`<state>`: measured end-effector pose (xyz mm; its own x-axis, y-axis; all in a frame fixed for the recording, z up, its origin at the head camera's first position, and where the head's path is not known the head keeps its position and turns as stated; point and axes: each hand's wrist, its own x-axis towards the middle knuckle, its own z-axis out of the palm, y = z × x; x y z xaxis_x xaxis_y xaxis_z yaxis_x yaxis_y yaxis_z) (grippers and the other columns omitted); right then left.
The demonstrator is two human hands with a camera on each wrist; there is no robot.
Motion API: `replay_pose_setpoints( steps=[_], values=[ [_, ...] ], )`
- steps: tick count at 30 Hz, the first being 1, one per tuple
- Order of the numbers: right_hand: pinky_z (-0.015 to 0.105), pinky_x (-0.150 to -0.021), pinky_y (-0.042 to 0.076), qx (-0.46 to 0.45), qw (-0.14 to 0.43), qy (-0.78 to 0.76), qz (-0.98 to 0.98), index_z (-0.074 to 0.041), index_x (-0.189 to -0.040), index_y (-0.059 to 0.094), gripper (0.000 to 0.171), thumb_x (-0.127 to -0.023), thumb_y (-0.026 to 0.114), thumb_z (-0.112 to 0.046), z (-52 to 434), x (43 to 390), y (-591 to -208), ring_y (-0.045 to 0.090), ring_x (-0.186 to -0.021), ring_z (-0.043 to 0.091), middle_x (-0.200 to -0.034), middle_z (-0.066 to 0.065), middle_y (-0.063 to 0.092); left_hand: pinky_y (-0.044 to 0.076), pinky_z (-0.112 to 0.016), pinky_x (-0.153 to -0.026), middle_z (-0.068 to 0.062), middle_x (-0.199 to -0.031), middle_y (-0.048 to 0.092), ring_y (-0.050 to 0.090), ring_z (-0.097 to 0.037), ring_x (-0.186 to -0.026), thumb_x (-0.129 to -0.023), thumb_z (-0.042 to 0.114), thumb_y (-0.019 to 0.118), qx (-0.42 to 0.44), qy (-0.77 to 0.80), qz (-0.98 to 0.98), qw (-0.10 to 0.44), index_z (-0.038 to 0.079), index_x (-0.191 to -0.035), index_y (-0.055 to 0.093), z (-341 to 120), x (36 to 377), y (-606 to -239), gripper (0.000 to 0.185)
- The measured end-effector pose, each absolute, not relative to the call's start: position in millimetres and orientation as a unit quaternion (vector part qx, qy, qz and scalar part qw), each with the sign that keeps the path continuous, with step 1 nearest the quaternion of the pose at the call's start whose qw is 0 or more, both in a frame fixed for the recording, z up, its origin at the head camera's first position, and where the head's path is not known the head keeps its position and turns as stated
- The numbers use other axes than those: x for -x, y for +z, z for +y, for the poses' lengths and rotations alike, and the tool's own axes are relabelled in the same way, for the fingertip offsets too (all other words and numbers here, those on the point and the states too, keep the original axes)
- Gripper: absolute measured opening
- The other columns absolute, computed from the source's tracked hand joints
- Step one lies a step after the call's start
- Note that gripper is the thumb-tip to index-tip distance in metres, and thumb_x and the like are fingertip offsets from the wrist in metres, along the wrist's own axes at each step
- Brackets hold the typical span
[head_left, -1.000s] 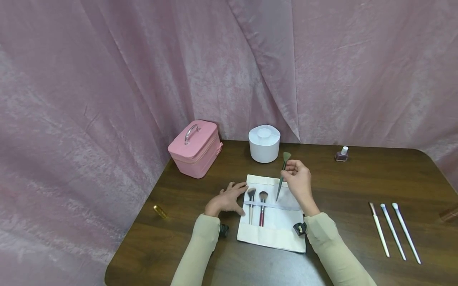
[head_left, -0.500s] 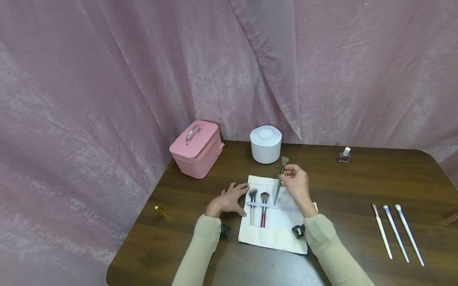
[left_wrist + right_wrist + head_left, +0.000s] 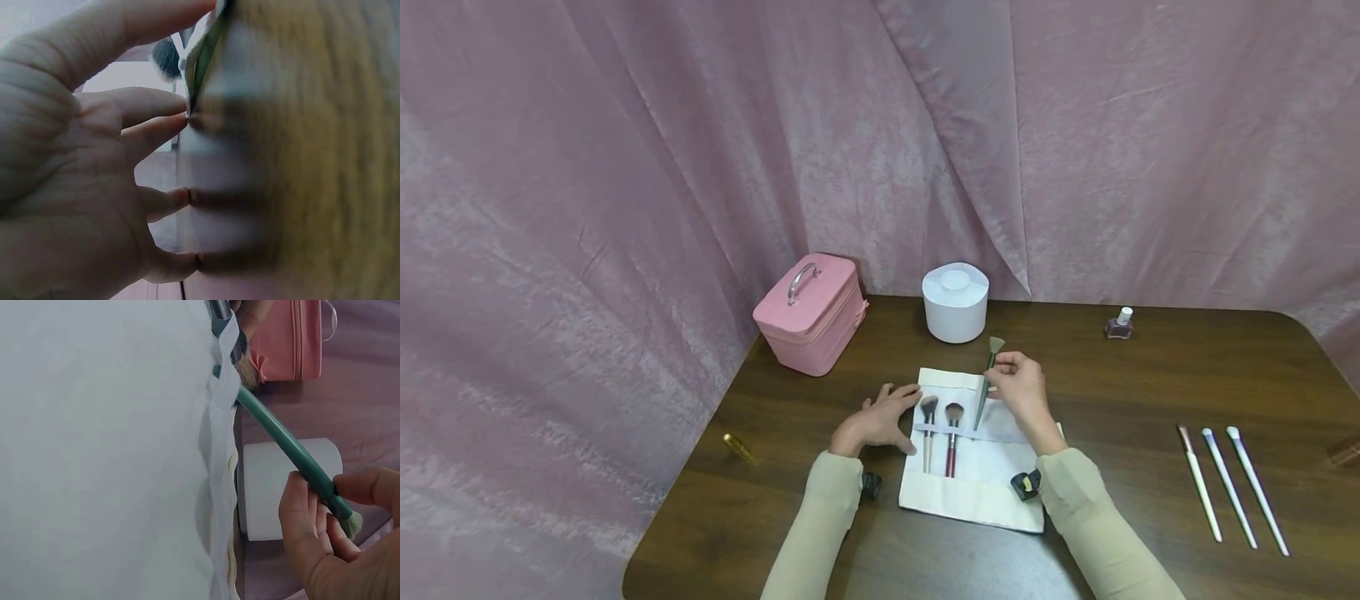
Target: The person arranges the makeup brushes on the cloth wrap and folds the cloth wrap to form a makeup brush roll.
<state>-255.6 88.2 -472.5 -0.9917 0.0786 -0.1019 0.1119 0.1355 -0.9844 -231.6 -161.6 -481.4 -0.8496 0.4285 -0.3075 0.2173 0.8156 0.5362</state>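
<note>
Long pale beige sleeves (image 3: 820,525) with small black wrist-worn cameras (image 3: 1027,482).

A brush roll (image 3: 977,492) is laid open at the near middle of the table (image 3: 1135,375). Two makeup brushes (image 3: 940,433) are tucked side by side under its strap, toward its left side. To their right, a fan brush (image 3: 987,379) is held tilted over the roll, its lower end at the strap. Behind the roll a round container (image 3: 955,302) is placed, with a vanity case (image 3: 808,312) to its left. A nail polish bottle (image 3: 1118,323) is set far right at the back. Three brushes (image 3: 1228,487) are laid in a row at the right, well apart from the roll. A small tube (image 3: 737,446) is found near the left edge.
</note>
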Motion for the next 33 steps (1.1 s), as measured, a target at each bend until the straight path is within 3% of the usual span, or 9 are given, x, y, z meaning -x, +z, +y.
replay_pose_setpoints(
  steps=[12,18,33],
  values=[
    [0.030,-0.062,0.058,-0.052,0.063,-0.608,0.790,0.013,-0.121,0.058,0.032,-0.093,0.060,-0.001,86.2,256.2,-478.6,0.063,-0.067,0.014,-0.101,0.020,0.063,0.012,-0.070,-0.114,-0.004,-0.165,0.024,0.008,-0.040,-0.152,-0.079,0.018,0.088,-0.176,0.249,0.929,0.210,0.010,-0.158,0.037,-161.2,232.9,-481.9,0.094],
    [0.029,-0.060,0.057,-0.049,0.075,-0.596,0.798,0.012,-0.117,0.059,0.028,-0.092,0.058,-0.003,82.6,254.6,-481.8,0.062,-0.064,0.014,-0.092,0.015,0.064,0.012,-0.071,-0.113,-0.004,-0.165,0.024,0.008,-0.041,-0.152,-0.080,0.016,0.087,-0.179,0.241,0.930,0.211,0.010,-0.158,0.036,-160.6,232.1,-480.7,0.094],
    [0.031,-0.062,0.058,-0.056,0.093,-0.582,0.806,0.010,-0.107,0.061,0.020,-0.101,0.057,-0.009,76.5,250.4,-483.5,0.062,-0.070,0.019,-0.093,0.019,0.066,0.012,-0.070,-0.114,-0.004,-0.165,0.025,0.008,-0.040,-0.152,-0.080,0.017,0.087,-0.177,0.245,0.930,0.210,0.010,-0.158,0.036,-161.0,231.8,-480.7,0.093]
  ],
)
